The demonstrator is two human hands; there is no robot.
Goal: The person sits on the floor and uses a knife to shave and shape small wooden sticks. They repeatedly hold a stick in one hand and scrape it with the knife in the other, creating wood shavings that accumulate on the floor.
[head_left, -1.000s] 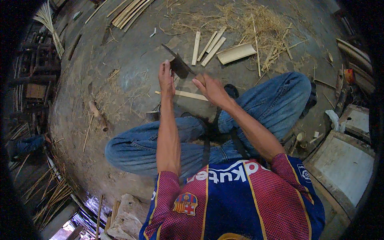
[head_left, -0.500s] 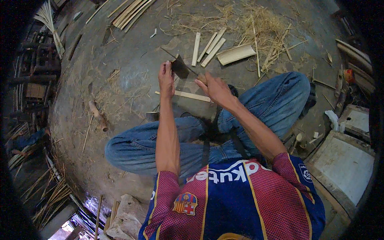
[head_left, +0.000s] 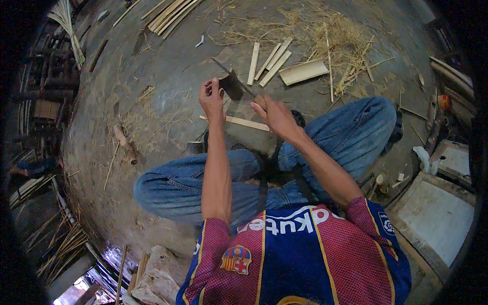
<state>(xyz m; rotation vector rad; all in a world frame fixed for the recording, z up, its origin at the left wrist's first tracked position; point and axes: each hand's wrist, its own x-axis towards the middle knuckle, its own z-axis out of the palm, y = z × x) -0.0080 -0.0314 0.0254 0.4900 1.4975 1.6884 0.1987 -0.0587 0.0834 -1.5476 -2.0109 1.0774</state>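
My left hand (head_left: 212, 101) is closed on the left edge of a dark, curved piece of split bamboo (head_left: 233, 87), held upright in front of me. My right hand (head_left: 277, 116) grips the wooden handle of a knife (head_left: 247, 90). Its long, dark blade slants up and left across the top of the bamboo piece. Whether the edge has bitten into the bamboo, I cannot tell. Below both hands, a pale bamboo strip (head_left: 244, 123) lies across the ground between my bent legs.
Several pale bamboo slats (head_left: 275, 67) and a wide half-round bamboo piece (head_left: 304, 72) lie ahead, beside a heap of shavings (head_left: 335, 35). At the left rests a short log (head_left: 125, 144). Framed pale panels (head_left: 432, 216) stand by my right side.
The view has shifted slightly. Both hands keep their grips in nearly the same place, with the blade still across the top of the bamboo piece.
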